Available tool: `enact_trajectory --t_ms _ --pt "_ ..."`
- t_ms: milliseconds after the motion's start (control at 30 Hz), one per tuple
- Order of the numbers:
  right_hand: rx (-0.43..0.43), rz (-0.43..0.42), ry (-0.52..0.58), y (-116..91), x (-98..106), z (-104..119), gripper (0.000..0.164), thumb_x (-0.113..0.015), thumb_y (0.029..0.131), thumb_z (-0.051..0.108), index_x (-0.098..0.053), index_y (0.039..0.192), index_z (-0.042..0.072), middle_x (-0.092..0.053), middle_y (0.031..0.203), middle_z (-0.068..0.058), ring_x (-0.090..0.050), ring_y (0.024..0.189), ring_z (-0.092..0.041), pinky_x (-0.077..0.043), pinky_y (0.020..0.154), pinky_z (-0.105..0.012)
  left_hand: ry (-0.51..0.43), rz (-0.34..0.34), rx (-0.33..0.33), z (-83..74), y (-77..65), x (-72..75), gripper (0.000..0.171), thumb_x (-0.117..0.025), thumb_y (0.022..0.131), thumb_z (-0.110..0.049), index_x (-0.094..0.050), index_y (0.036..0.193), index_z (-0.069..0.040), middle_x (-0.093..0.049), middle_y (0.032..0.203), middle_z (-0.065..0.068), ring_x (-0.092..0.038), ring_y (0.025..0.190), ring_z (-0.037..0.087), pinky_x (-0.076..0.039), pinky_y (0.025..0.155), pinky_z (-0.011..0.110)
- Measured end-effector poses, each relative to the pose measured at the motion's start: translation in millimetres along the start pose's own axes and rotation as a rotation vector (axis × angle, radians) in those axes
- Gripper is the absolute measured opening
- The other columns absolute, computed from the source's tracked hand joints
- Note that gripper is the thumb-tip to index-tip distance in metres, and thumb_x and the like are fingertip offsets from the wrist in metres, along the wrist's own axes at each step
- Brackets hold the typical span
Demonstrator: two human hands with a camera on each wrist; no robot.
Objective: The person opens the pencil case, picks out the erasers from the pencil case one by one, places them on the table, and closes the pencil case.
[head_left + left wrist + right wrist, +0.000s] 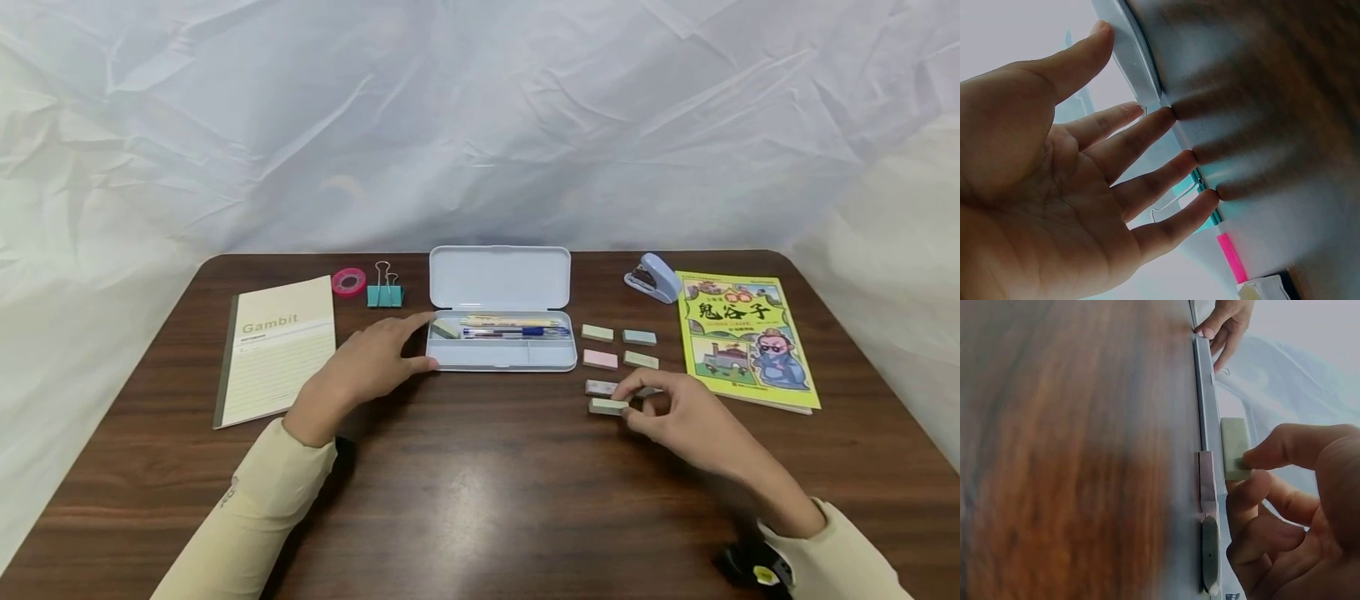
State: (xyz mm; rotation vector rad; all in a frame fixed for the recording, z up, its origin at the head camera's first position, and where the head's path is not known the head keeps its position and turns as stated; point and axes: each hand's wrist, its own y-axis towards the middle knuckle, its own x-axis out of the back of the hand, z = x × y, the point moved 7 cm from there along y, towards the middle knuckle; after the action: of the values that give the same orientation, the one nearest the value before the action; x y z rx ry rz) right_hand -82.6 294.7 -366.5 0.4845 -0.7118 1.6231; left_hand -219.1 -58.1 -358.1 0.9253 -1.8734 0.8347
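Observation:
My right hand (675,408) pinches a pale green eraser (1234,447) between thumb and fingertips; the right wrist view shows it raised off the table. Near it lie a greyish-lilac eraser (600,387), a pink eraser (600,359), a blue eraser (640,337) and two pale green ones. My left hand (367,362), fingers spread and fairly straight, rests at the left side of an open white pencil case (480,364). Inside the case are a green eraser (446,330), a blue-capped pen (517,332) and a yellowish pencil (510,321). Its lid (499,277) stands up behind.
A notebook (281,350) lies at the left, beside a pink tape roll (348,282) and a teal binder clip (385,296). On the right are a light blue stapler (655,279) and a yellow comic-style book (746,337). White sheeting (480,125) hangs behind the table.

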Motion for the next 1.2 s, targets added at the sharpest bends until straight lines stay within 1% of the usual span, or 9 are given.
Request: enact_trajectory --t_ms 67,300,400,533,767,867,1067,1133,1200 --pt "0.020 -0.009 -0.031 -0.7 -1.3 1.1 0.018 -0.079 0.102 0.008 -0.080 0.120 0.013 -0.061 0.080 0.002 -0.053 0.068 -0.007 -0.043 0.059 -0.026 -0.003 -0.002 -0.003 4.2 2.4 -2.0 0.080 -0.077 0.110 -0.045 -0.044 0.177 -0.018 -0.058 0.172 0.022 -0.053 0.163 0.046 -0.045 0.131 0.071" --pt "0.081 -0.058 -0.166 -3.7 -2.9 5.2 0.018 -0.084 0.101 0.006 -0.083 0.116 0.016 -0.075 0.097 0.003 -0.056 0.071 -0.005 -0.047 0.061 -0.026 -0.005 -0.049 -0.022 38.7 26.0 -25.8 0.087 -0.080 0.104 -0.060 -0.044 0.177 -0.029 -0.060 0.172 0.015 -0.055 0.162 0.041 -0.047 0.130 0.070" --pt "0.085 -0.068 -0.193 -4.7 -3.3 6.3 0.018 -0.085 0.100 0.006 -0.083 0.114 0.016 -0.077 0.101 0.003 -0.056 0.072 -0.004 -0.047 0.060 -0.026 0.003 -0.049 -0.025 42.9 29.8 -29.3 0.088 -0.079 0.104 -0.061 -0.043 0.178 -0.030 -0.059 0.172 0.015 -0.054 0.163 0.041 -0.046 0.130 0.070" --pt "0.086 -0.071 -0.208 -5.4 -3.8 7.3 0.017 -0.086 0.100 0.006 -0.084 0.112 0.017 -0.079 0.103 0.003 -0.057 0.072 -0.004 -0.048 0.060 -0.025 -0.002 -0.047 -0.027 40.0 27.0 -26.8 0.088 -0.080 0.104 -0.059 -0.043 0.178 -0.028 -0.060 0.172 0.015 -0.054 0.162 0.042 -0.047 0.129 0.070" --pt "0.059 -0.047 -0.212 -6.8 -6.3 5.0 0.017 -0.088 0.099 0.008 -0.084 0.113 0.017 -0.081 0.108 0.000 -0.060 0.074 -0.005 -0.050 0.062 -0.025 0.007 -0.015 -0.022 15.7 9.9 -9.3 0.084 -0.078 0.108 -0.054 -0.044 0.177 -0.022 -0.060 0.171 0.021 -0.055 0.161 0.046 -0.048 0.127 0.072" --pt "0.071 -0.058 -0.215 -6.7 -6.9 5.7 0.017 -0.088 0.099 0.007 -0.083 0.110 0.018 -0.081 0.108 0.001 -0.060 0.075 -0.005 -0.051 0.063 -0.025 0.005 -0.028 -0.024 21.0 13.3 -12.8 0.085 -0.079 0.107 -0.055 -0.044 0.178 -0.023 -0.060 0.171 0.019 -0.055 0.160 0.044 -0.049 0.126 0.071" --pt "0.107 -0.066 -0.200 -7.2 -9.6 8.0 0.018 -0.090 0.098 0.006 -0.082 0.105 0.020 -0.078 0.103 0.005 -0.059 0.074 -0.001 -0.052 0.063 -0.024 0.028 -0.051 -0.022 51.8 35.6 -35.2 0.089 -0.080 0.103 -0.062 -0.042 0.178 -0.032 -0.061 0.171 0.011 -0.056 0.162 0.037 -0.050 0.128 0.068" --pt "0.109 -0.065 -0.198 -7.4 -10.2 8.4 0.018 -0.091 0.098 0.007 -0.082 0.104 0.021 -0.077 0.102 0.006 -0.059 0.073 -0.001 -0.051 0.063 -0.024 0.027 -0.031 -0.016 41.0 28.5 -27.8 0.086 -0.078 0.106 -0.059 -0.042 0.179 -0.030 -0.060 0.172 0.014 -0.054 0.163 0.039 -0.048 0.130 0.068" --pt "0.105 -0.059 -0.199 -7.5 -10.2 8.7 0.016 -0.091 0.098 0.009 -0.083 0.104 0.022 -0.077 0.101 0.007 -0.059 0.073 -0.001 -0.051 0.063 -0.024 0.030 -0.037 -0.024 37.6 26.2 -25.7 0.086 -0.077 0.107 -0.059 -0.042 0.178 -0.028 -0.061 0.171 0.015 -0.055 0.162 0.041 -0.049 0.128 0.069"
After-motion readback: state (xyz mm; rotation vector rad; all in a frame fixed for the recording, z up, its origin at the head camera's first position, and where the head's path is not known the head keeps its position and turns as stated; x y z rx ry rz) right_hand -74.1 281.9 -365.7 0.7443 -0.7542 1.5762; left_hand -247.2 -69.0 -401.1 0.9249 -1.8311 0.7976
